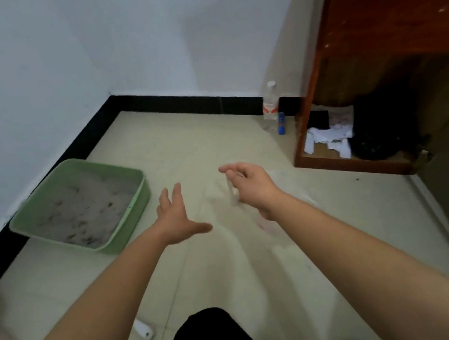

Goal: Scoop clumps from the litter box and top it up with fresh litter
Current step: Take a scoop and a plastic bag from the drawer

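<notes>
A green litter box [135,215] sits on the floor against the left wall, holding grey litter [85,206] dotted with dark clumps. My left hand [177,217] reaches forward just right of the box, its fingers straight and spread, holding nothing. My right hand [247,186] is further right with its fingers curled, pinching the top edge of a thin clear plastic bag [232,255]. The bag hangs blurred below and between my hands. No scoop shows clearly.
A wooden desk [400,19] stands at the right with papers [328,136] and a black bag [383,126] beneath. A clear bottle [270,107] and a small blue bottle [281,123] stand by the wall. A small white object [144,331] lies on the near floor.
</notes>
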